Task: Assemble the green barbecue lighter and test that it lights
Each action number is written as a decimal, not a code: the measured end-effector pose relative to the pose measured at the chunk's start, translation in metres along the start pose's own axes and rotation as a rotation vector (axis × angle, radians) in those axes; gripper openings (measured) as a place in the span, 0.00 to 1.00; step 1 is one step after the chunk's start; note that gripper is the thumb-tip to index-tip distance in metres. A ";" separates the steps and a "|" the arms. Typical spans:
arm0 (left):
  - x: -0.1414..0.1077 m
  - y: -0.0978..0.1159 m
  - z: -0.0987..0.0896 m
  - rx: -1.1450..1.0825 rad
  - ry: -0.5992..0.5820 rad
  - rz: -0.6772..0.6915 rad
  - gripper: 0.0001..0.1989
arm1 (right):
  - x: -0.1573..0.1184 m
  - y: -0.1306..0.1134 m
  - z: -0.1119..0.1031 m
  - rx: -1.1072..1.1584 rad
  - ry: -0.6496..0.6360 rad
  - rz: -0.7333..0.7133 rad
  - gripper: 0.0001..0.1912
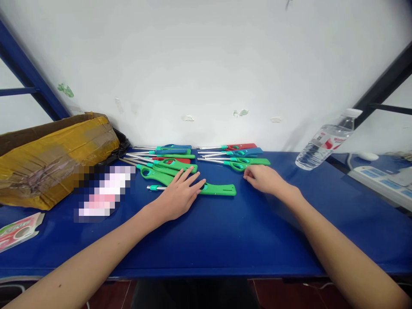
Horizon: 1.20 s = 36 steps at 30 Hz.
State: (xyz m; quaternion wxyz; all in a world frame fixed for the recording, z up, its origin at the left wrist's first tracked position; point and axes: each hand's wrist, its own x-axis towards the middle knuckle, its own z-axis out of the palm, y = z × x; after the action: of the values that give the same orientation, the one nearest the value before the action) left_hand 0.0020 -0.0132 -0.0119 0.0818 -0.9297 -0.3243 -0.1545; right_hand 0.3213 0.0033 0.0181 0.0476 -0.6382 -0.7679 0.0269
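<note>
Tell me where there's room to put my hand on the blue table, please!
The big bare patch of table is between the left arm and right arm, in front of the green lighter. A smaller one is between the right hand and the bottle. It's crowded by the wall, with two bunches of lighters.

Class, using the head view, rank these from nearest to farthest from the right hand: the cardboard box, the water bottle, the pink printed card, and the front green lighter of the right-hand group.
From the right hand:
1. Front green lighter, just beyond the fingers.
2. Water bottle, to the right.
3. Cardboard box, left side.
4. Pink printed card, far left edge.
</note>
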 end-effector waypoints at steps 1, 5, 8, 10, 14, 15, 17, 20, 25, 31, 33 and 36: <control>0.000 0.000 0.000 0.001 0.006 0.003 0.21 | -0.001 -0.001 -0.002 0.031 0.025 -0.024 0.08; 0.000 0.000 -0.001 0.017 0.009 0.006 0.21 | -0.003 -0.013 -0.007 0.332 0.143 -0.172 0.08; 0.000 -0.001 -0.003 0.040 -0.006 -0.009 0.20 | -0.004 -0.027 -0.003 0.546 0.145 -0.282 0.10; 0.000 -0.001 -0.004 0.059 -0.014 -0.022 0.20 | -0.004 -0.034 0.004 0.616 0.111 -0.356 0.10; 0.000 -0.002 -0.007 0.092 -0.047 -0.037 0.20 | -0.001 -0.038 0.017 0.649 0.094 -0.409 0.09; 0.000 -0.002 -0.007 0.095 -0.050 -0.042 0.20 | 0.000 -0.038 0.019 0.653 0.094 -0.411 0.09; 0.000 -0.002 -0.008 0.097 -0.044 -0.048 0.20 | 0.001 -0.037 0.022 0.666 0.090 -0.421 0.09; -0.001 -0.003 -0.008 0.100 -0.037 -0.051 0.20 | 0.002 -0.037 0.025 0.677 0.080 -0.439 0.08; -0.002 -0.004 -0.007 0.100 -0.029 -0.052 0.20 | 0.003 -0.038 0.027 0.686 0.063 -0.438 0.07; -0.001 -0.004 -0.008 0.131 -0.048 -0.045 0.21 | 0.003 -0.035 0.025 0.724 0.038 -0.421 0.08; -0.001 -0.004 -0.008 0.135 -0.049 -0.044 0.21 | 0.002 -0.034 0.024 0.731 0.030 -0.413 0.09; -0.001 -0.004 -0.007 0.132 -0.042 -0.050 0.21 | 0.001 -0.032 0.022 0.723 0.016 -0.415 0.09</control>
State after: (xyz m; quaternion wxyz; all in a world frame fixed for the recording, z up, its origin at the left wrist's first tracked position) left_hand -0.0033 -0.0123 -0.0056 0.1324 -0.9170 -0.3583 -0.1151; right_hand 0.2871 -0.0008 -0.0005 0.2791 -0.4123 -0.8209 0.2797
